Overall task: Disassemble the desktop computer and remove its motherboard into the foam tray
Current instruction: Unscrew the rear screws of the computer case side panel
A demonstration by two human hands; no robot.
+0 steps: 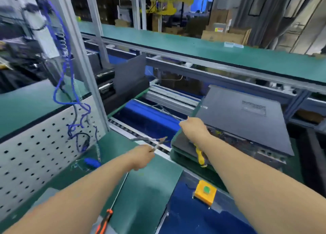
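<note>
Left hand (141,156) pinches a blurred tool (155,142); right hand's (192,128) grip on the pallet (178,138) unclear.

Motion blur smears the thin tool (155,142) in the left hand (141,157); the right hand (193,128) hides its fingers; screwdriver (104,223) cut off below

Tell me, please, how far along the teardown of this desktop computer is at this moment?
Very early. Done: nothing visible; the desktop computer sits on its green pallet with the cover closed. In hand: the right hand grips the pallet's near corner, while the left hand holds a thin blurred tool. Left: opening the case, freeing the motherboard and placing it in the foam tray, neither visible.
</note>
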